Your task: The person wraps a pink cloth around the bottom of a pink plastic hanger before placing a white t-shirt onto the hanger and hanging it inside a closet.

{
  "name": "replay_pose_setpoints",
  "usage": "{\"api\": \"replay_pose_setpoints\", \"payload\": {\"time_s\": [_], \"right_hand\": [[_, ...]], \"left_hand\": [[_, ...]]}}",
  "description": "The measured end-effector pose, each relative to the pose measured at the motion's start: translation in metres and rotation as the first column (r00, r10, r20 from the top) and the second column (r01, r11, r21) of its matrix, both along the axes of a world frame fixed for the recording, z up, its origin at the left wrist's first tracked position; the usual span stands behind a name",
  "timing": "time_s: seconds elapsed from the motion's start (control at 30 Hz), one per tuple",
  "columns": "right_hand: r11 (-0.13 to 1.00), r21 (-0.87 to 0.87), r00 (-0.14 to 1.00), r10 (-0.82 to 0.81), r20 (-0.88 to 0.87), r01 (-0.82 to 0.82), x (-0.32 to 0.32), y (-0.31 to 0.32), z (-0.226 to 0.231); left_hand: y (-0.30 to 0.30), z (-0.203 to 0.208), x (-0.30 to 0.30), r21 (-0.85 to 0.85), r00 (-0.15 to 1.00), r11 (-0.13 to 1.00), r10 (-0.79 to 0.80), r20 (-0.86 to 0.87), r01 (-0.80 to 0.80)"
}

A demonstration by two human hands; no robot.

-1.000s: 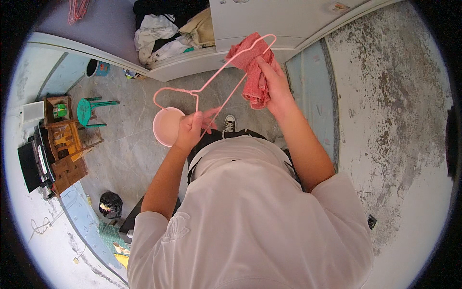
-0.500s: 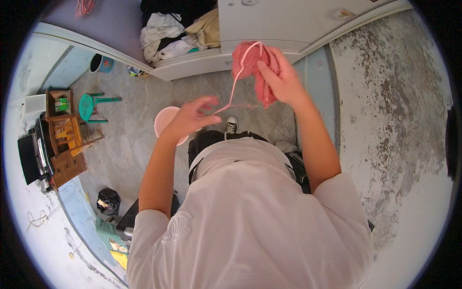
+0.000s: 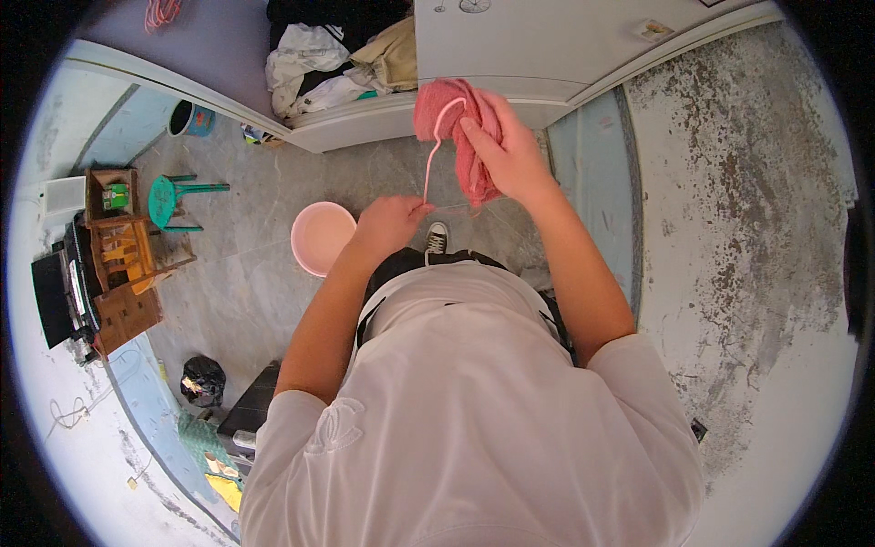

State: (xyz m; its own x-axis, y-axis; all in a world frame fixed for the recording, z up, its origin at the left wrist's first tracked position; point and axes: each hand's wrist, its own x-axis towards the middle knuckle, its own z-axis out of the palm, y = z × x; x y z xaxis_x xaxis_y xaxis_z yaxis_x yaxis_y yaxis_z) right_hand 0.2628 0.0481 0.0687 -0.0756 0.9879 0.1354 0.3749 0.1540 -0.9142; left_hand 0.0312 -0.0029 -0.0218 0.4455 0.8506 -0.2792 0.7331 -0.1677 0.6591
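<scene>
My right hand (image 3: 512,157) is closed round a bunched pink cloth (image 3: 474,173), its thumb pressing on the front. Against the cloth lies a thin pink clothes hanger (image 3: 429,167), one end running up to my right thumb. Lower left of the cloth, my left hand (image 3: 390,221) pinches the hanger near its bend; the fingertips are partly hidden. A thin part of the hanger stretches from there to the cloth's lower end. Both hands are held up in front of my body, above the floor.
A pink basin (image 3: 324,239) stands on the floor to the left. Ahead is an open wardrobe with piled clothes (image 3: 310,68). Further left are a green stool (image 3: 166,201) and a wooden chair (image 3: 123,255). A black bag (image 3: 203,381) sits lower left; pink hangers (image 3: 161,11) hang upper left.
My left hand has moved right and closed on the hanger, uncovering the basin. My right hand has shifted slightly left and down with the cloth.
</scene>
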Motion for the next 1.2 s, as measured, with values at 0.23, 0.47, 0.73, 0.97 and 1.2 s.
{"api": "replay_pose_setpoints", "payload": {"time_s": [0.23, 0.47, 0.73, 0.97, 1.2], "right_hand": [[0.997, -0.068, 0.998, 0.042, -0.056, -0.045, -0.002, 0.004, 0.01], [0.977, -0.141, 0.986, 0.166, 0.034, -0.16, 0.003, -0.025, -0.008], [0.947, -0.288, 0.938, 0.219, 0.267, -0.139, 0.058, -0.043, -0.057], [0.874, -0.483, 0.962, -0.083, -0.262, -0.056, 0.049, -0.066, -0.085], [0.807, -0.587, 0.429, -0.552, -0.715, 0.06, 0.036, -0.044, -0.038]], "left_hand": [[0.007, 0.008, -0.003, 0.033, 0.993, 0.993, 0.116, 0.026, -0.117], [0.017, 0.029, -0.022, -0.095, 0.808, 0.904, 0.415, 0.418, -0.416], [0.015, 0.069, -0.051, -0.12, 0.594, 0.77, 0.571, 0.566, -0.626], [0.023, 0.095, -0.056, -0.228, 0.381, 0.735, 0.559, 0.737, -0.638], [0.01, 0.075, -0.05, -0.289, 0.365, 0.723, 0.601, 0.711, -0.628]]}}
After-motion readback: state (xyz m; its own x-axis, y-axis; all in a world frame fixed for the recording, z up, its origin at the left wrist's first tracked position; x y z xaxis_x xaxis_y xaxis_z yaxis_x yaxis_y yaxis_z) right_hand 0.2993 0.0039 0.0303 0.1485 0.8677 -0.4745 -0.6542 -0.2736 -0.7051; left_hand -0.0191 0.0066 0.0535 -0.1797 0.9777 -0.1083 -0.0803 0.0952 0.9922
